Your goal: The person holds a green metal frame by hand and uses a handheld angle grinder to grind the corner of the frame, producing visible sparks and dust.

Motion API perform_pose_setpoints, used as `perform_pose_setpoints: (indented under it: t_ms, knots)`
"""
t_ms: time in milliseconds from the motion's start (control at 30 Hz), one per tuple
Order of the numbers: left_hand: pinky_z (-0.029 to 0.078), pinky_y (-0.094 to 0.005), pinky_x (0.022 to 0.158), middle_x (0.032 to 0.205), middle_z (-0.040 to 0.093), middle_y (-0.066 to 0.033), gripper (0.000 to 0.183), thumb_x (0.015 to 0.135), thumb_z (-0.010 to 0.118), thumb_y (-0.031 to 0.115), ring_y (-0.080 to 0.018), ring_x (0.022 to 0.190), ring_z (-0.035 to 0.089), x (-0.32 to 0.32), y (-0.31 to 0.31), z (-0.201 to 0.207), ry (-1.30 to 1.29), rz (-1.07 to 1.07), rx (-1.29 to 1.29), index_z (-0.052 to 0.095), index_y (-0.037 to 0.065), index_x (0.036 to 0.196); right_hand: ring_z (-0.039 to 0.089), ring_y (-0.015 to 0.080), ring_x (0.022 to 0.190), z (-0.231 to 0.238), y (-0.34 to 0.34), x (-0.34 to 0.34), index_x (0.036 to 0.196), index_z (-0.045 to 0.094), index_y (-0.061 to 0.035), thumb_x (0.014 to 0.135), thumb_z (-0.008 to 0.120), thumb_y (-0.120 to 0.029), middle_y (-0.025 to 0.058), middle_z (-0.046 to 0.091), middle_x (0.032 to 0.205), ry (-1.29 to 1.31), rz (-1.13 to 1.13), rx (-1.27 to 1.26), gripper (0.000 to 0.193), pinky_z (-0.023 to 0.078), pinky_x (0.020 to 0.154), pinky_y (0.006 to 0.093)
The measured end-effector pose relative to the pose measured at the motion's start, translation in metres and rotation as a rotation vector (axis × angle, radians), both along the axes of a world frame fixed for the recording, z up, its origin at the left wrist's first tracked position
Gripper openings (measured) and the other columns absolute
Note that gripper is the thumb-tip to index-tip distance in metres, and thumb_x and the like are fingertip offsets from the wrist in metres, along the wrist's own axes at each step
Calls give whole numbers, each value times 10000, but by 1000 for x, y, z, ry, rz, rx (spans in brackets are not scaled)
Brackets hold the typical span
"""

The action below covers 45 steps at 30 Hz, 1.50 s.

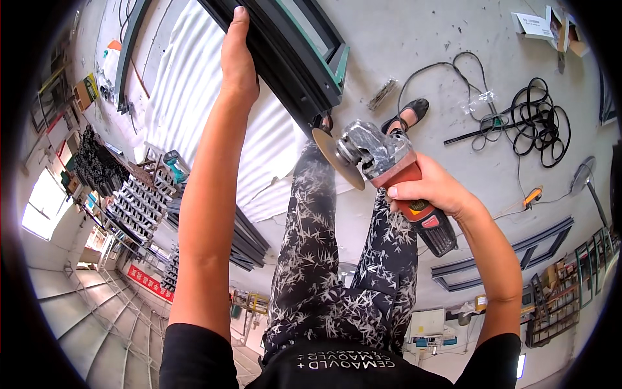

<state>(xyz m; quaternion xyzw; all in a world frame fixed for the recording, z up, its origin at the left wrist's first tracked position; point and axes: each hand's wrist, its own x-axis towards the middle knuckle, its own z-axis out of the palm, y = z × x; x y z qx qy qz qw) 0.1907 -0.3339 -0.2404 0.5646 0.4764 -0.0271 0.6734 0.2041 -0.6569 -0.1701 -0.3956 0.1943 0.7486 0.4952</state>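
While your right hand (435,188) is gripping the angle grinder (398,172), fingers wrapping its red body, the disc (338,159) is sitting just beside the dark frame (278,57) at its near end. Your left hand (238,65) is lying along the frame's left edge, its fingers hidden, so I cannot tell their hold. You are likely working best by bracing firmly and steering the disc clear of your legs (310,220). Far right, a cardboard box (543,28) is standing open, contents hidden; nearer, a clear packet (382,94) is holding small blurred pieces.

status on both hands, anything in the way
Left hand at dark frame's edge, fingers hidden. Right hand grips angle grinder. Disc near frame's end, contact unclear. Black cable on floor, right.
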Motion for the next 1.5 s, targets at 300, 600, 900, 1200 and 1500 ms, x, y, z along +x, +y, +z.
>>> perform_pose_setpoints:
  t_ms: [300, 600, 900, 1200, 1500]
  knots:
    - [540, -304, 840, 982, 692, -92, 494, 971, 474, 500, -185, 889, 674, 5, -8, 2, -46, -24, 38, 627, 52, 1116, 646, 163, 684, -9, -1, 14, 1156, 512, 10, 765, 739, -166, 93, 637, 903, 75, -33, 55, 486, 548, 628, 301]
    - [516, -306, 862, 992, 698, -82, 476, 966, 494, 494, -176, 903, 665, 5, -5, -3, -2, -26, 70, 643, 62, 1103, 683, 221, 709, -17, -4, 13, 1095, 550, 40, 747, 739, -261, 152, 659, 864, 138, -126, 83, 498, 584, 656, 336]
    - [498, -301, 863, 1035, 689, -92, 505, 961, 501, 491, -181, 930, 651, 5, -6, -7, -19, -3, 0, 625, 36, 1141, 683, 226, 705, -15, 2, 17, 1100, 549, 53, 724, 747, -277, 155, 656, 863, 105, -105, 67, 538, 583, 655, 346]
    - [515, -315, 853, 1024, 691, -87, 491, 969, 484, 478, -185, 915, 658, 2, -2, -9, -58, -15, -36, 624, 38, 1135, 681, 227, 707, -11, 7, 16, 1118, 543, 40, 731, 736, -270, 156, 654, 875, 97, -104, 42, 532, 581, 665, 346]
    - [494, -304, 871, 1081, 676, -62, 477, 956, 501, 482, -174, 955, 637, 2, -4, -7, -40, -8, 16, 616, 73, 1173, 680, 225, 705, -9, 10, 15, 1123, 542, 41, 732, 729, -267, 151, 651, 874, 85, -103, 43, 532, 579, 666, 341]
